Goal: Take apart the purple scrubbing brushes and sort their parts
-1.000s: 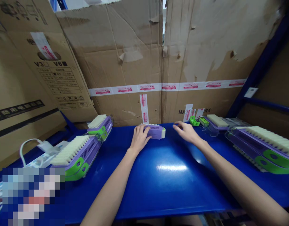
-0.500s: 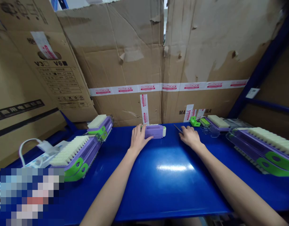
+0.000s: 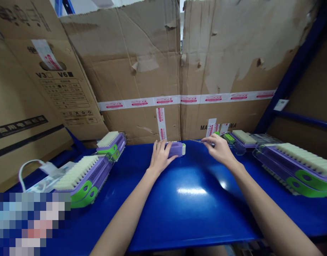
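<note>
Near the back of the blue table, my left hand (image 3: pixel 161 156) grips the left end of a small purple brush (image 3: pixel 175 150). Pale bristles show along its top edge, and its right end is whitish-green. My fingers cover its left part. My right hand (image 3: pixel 219 149), raised off the table to the right of the brush, is closed on thin metal tweezers (image 3: pixel 198 141). Their fine tip points left toward the brush, with a gap between them.
Larger purple-and-green brushes stand at left (image 3: pixel 83 177) and right (image 3: pixel 302 170). Behind my right hand is a clear tray with a small green piece (image 3: pixel 229 137). A white power strip (image 3: pixel 46 179) lies left. Cardboard sheets (image 3: pixel 142 71) wall the back.
My right hand has lifted the tweezers from the table and turned them so the tip points left toward the brush. My left hand still holds the brush.
</note>
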Demonstrator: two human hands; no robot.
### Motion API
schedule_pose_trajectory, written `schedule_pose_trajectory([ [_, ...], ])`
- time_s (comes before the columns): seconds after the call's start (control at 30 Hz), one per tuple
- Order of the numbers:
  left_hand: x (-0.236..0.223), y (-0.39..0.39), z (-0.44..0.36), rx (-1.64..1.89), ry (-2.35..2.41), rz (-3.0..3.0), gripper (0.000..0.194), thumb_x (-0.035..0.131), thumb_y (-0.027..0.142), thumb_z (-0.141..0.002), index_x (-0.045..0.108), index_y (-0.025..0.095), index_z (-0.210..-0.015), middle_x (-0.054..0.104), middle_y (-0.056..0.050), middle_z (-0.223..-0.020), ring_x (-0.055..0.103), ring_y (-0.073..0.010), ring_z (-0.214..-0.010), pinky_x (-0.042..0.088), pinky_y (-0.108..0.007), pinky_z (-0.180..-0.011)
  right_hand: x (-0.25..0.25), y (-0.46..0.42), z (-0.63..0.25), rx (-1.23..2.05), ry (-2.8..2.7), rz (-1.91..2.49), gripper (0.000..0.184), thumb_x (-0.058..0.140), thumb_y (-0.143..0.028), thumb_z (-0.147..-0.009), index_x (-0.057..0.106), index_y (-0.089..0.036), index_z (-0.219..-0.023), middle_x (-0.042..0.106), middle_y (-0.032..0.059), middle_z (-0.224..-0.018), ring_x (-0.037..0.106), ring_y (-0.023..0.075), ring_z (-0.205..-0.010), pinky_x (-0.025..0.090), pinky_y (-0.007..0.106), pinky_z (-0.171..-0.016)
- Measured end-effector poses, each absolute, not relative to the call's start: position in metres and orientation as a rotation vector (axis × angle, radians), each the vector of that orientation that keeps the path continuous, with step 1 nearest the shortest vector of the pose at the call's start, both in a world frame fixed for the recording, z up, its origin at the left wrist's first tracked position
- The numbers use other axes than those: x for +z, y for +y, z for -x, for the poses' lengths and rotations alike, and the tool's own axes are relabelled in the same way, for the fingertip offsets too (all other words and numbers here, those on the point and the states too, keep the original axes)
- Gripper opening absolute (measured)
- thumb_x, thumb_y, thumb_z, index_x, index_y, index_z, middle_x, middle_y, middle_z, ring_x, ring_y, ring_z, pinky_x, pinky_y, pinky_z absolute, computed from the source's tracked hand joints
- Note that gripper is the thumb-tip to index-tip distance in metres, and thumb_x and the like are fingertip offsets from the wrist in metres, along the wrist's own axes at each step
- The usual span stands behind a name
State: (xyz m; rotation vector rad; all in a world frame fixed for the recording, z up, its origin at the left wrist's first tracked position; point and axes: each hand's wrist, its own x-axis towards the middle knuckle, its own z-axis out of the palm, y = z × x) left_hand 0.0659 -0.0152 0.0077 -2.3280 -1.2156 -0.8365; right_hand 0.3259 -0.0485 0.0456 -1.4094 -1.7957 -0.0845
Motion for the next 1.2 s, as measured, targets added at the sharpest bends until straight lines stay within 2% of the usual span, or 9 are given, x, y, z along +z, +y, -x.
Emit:
schedule_pose_trajectory([
  [0.13, 0.018, -0.014, -0.078, -0.796, -1.181, 2.395, 0.055, 0.061, 0.051, -0.078, 0.052, 0.018, -0.122, 0.053, -0.015, -0.124, 0.046, -0.0302, -0.119, 0.032, -0.05, -0.104, 0.06, -0.06, -0.321, -0.06, -1.885, 1.3, 0.021, 0.051, -0.02, -0.081, 0.072, -0.019, -0.083, 0.06, 0.005, -0.077, 0.057, 0.0163, -0.073, 0.045, 0.027, -0.068],
  [0.23, 0.024, -0.009, -0.085, -0.706, -1.184, 2.424, 0.052, 0.063, 0.048, -0.078, 0.054, 0.018, -0.119, 0.055, -0.013, -0.121, 0.047, -0.0288, -0.117, 0.029, -0.047, -0.105, 0.061, -0.062, -0.317, -0.046, -1.934, 1.321, 0.022, 0.052, -0.017, -0.079, 0.073, -0.018, -0.083, 0.06, 0.005, -0.077, 0.057, 0.0157, -0.071, 0.045, 0.027, -0.068],
  [0.4, 0.029, 0.002, -0.098, -0.634, -1.232, 2.49, 0.047, 0.058, 0.047, -0.082, 0.054, 0.017, -0.119, 0.059, -0.011, -0.115, 0.047, -0.028, -0.115, 0.028, -0.048, -0.104, 0.054, -0.059, -0.31, -0.078, -1.925, 1.384, 0.023, 0.05, -0.017, -0.081, 0.073, -0.017, -0.085, 0.06, 0.0057, -0.078, 0.057, 0.0163, -0.072, 0.045, 0.027, -0.07],
  [0.7, 0.033, 0.01, -0.115, -0.597, -1.414, 2.531, 0.036, 0.05, 0.04, -0.088, 0.057, 0.018, -0.116, 0.062, -0.009, -0.11, 0.051, -0.026, -0.107, 0.039, -0.039, -0.09, 0.049, -0.056, -0.304, -0.087, -1.86, 1.397, 0.025, 0.048, -0.021, -0.084, 0.072, -0.018, -0.083, 0.062, 0.0056, -0.076, 0.057, 0.0159, -0.069, 0.045, 0.026, -0.067],
  [1.0, 0.036, 0.009, -0.119, -0.601, -1.478, 2.554, 0.029, 0.053, 0.039, -0.086, 0.063, 0.023, -0.108, 0.061, -0.007, -0.106, 0.049, -0.0272, -0.107, 0.04, -0.042, -0.09, 0.048, -0.052, -0.308, -0.033, -1.867, 1.359, 0.023, 0.05, -0.019, -0.081, 0.073, -0.018, -0.079, 0.062, 0.0058, -0.076, 0.058, 0.0162, -0.07, 0.046, 0.027, -0.067],
  [1.2, 0.041, 0.01, -0.119, -0.574, -1.525, 2.572, 0.027, 0.053, 0.039, -0.085, 0.064, 0.025, -0.106, 0.061, -0.007, -0.107, 0.049, -0.0277, -0.107, 0.04, -0.044, -0.09, 0.035, -0.041, -0.32, 0.215, -1.816, 1.388, 0.017, 0.054, -0.02, -0.079, 0.07, -0.02, -0.082, 0.066, 0.0053, -0.083, 0.062, 0.017, -0.075, 0.051, 0.03, -0.074],
])
